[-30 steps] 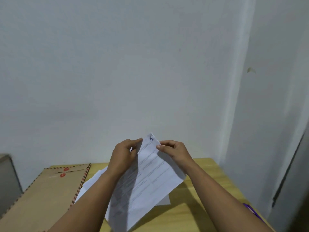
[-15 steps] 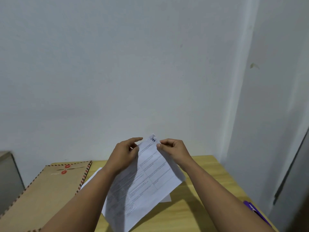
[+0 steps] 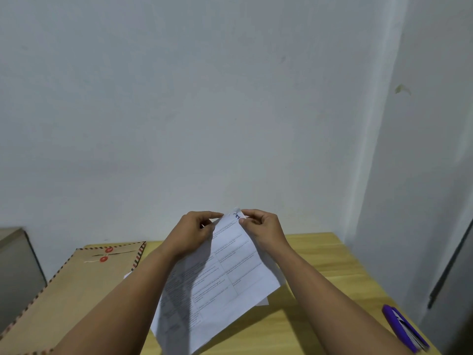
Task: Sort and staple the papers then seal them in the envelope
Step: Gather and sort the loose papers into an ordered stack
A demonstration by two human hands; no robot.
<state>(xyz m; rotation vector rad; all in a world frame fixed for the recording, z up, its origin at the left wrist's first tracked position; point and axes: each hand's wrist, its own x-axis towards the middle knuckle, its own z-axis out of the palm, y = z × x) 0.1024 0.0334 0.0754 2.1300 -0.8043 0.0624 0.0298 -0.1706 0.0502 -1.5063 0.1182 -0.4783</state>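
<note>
I hold a printed sheet (image 3: pixel 225 280) up off the wooden table (image 3: pixel 320 254), tilted so that its far corner points up toward the pale wall (image 3: pixel 204 98). My left hand (image 3: pixel 192 234) pinches the sheet's upper left edge, thumb on the near face and forefinger reaching along the top. My right hand (image 3: pixel 263 226) pinches the top corner itself, just beside a small dark ink mark (image 3: pixel 236 215), with the other fingers curled in behind. The two hands are close together at that corner, not touching each other. The sheet carries ruled boxes with lines of small print, too fine to read; its left part lies in the shadow of my left forearm.

Under the raised sheet more white papers (image 3: pixel 265 301) lie flat on the table, one edge showing past its lower right side and a corner peeking out by my left arm. How many there are I cannot tell.

To the left lies a large brown envelope (image 3: pixel 76 285) with a red-and-dark striped border and two red string-tie buttons (image 3: pixel 106 254) near its far end, its flap closed. At the table's right edge, near my right forearm, lies a purple stapler (image 3: pixel 405 329), well apart from the papers.
</note>
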